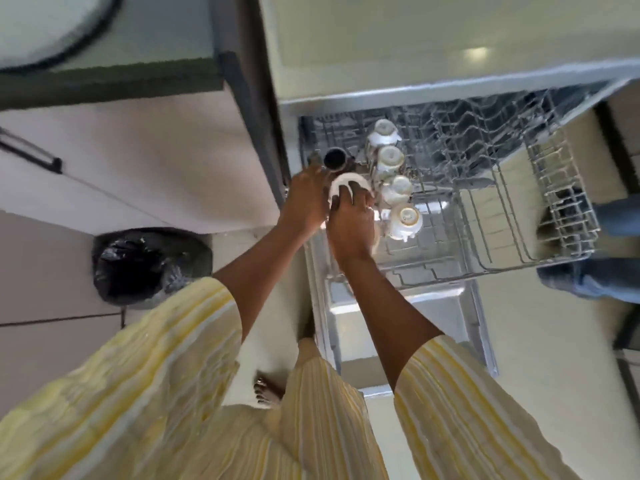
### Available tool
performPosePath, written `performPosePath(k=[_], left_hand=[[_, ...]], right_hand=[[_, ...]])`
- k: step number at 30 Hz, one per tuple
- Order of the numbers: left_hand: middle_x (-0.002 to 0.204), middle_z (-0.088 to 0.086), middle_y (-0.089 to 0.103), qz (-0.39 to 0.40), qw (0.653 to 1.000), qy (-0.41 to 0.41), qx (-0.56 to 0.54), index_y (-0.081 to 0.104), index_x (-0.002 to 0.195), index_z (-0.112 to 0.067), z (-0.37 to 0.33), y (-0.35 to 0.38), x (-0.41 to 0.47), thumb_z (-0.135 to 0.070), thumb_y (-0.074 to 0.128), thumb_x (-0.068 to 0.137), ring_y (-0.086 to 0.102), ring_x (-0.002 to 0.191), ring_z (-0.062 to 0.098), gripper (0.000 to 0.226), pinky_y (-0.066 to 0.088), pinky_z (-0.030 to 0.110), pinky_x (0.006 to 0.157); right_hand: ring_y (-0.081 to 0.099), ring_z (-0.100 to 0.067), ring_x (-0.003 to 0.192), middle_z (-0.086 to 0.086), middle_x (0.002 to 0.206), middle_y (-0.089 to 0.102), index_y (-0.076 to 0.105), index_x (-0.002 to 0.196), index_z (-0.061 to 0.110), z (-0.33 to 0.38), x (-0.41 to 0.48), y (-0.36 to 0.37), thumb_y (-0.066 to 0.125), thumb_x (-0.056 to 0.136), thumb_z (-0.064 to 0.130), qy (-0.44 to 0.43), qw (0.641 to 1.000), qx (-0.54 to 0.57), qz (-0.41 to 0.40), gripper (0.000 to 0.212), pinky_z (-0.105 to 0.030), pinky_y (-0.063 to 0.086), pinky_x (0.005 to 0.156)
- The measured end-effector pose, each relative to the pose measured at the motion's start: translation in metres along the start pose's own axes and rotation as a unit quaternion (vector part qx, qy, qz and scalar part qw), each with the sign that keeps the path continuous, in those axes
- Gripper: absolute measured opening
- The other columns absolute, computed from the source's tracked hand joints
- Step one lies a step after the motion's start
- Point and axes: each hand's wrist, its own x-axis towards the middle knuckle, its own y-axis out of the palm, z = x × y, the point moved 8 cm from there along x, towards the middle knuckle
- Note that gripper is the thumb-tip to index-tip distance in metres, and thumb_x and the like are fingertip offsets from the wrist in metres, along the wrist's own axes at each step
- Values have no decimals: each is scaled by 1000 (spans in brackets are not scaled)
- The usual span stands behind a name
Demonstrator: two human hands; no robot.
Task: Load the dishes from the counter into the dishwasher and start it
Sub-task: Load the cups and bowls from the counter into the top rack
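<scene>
pale floor (52, 271), black-lined bin (138, 268), white cabinet (156, 168)

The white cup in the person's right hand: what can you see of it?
The white cup looks like smooth glazed ceramic, rounded and mostly hidden. The right hand grips it, fingers curled over it, above the left edge of the pulled-out dishwasher rack. It is beside a dark cup and left of a row of upturned white cups. No handle shows.

A home kitchen; open dishwasher (450, 188) racked with cups (394, 188); lined bin (138, 268) on tiles.
</scene>
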Motion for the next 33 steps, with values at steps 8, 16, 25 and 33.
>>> performPosePath(k=[8, 16, 25, 33], left_hand=[[124, 23, 56, -84, 981, -171, -33, 55, 123, 5, 83, -123, -101, -2, 42, 93, 51, 114, 35, 33, 35, 36, 100], [138, 16, 46, -181, 954, -237, -17, 45, 135, -1, 137, -263, -158, -8, 37, 98, 38, 129, 28, 38, 27, 29, 108], [135, 15, 50, -243, 933, -263, 29, 46, 133, 0, 199, -370, -149, -10, 36, 98, 40, 129, 24, 38, 23, 25, 107], [122, 15, 59, -278, 899, -330, 75, 52, 126, 1, 283, -467, -108, -6, 43, 93, 53, 116, 25, 35, 33, 28, 97]], right_hand=[[62, -39, 88, -24, 94, 64, 65, 93, -5, 161, -71, -26, 60, 80, -4, -211, 977, 18, -12, 13, -41, 53, 74], [59, -39, 98, -24, 105, 64, 64, 101, -6, 304, -110, -46, 54, 88, -1, -318, 946, 64, -27, 17, -41, 51, 86], [57, -39, 106, -24, 112, 61, 63, 106, -5, 436, -84, -39, 54, 89, 6, -396, 916, 68, -16, 22, -44, 49, 91], [63, -31, 94, -17, 106, 64, 66, 102, 0, 560, -20, -12, 68, 76, 1, -466, 882, 68, 15, 27, -35, 55, 77]])
